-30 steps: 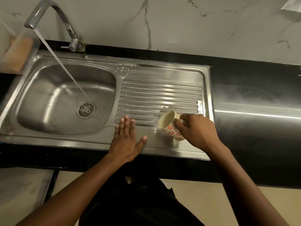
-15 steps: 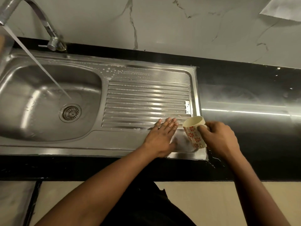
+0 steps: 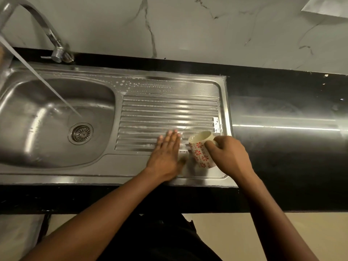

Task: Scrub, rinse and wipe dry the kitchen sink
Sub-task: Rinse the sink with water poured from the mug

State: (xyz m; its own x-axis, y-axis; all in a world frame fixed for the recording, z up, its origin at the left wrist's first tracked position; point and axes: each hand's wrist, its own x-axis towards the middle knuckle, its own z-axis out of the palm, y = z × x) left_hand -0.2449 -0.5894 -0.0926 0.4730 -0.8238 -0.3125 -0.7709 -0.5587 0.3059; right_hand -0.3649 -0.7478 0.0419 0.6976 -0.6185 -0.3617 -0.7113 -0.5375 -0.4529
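Note:
The steel sink has a basin on the left and a ribbed drainboard on the right, with soap bubbles along the drainboard's far edge. My left hand lies flat, fingers straight, on the near right part of the drainboard. My right hand grips a cream mug with red flowers, tilted toward the left over the drainboard's right end. Water runs from the tap in a slanted stream into the basin near the drain.
Black countertop stretches to the right of the sink and along its near edge. A marble-patterned wall rises behind. A pale sheet shows at the top right corner.
My left hand slid right along the near rim, then forward onto the drainboard ribs. My right hand carried the mug right, then back left a little. The view shifted right.

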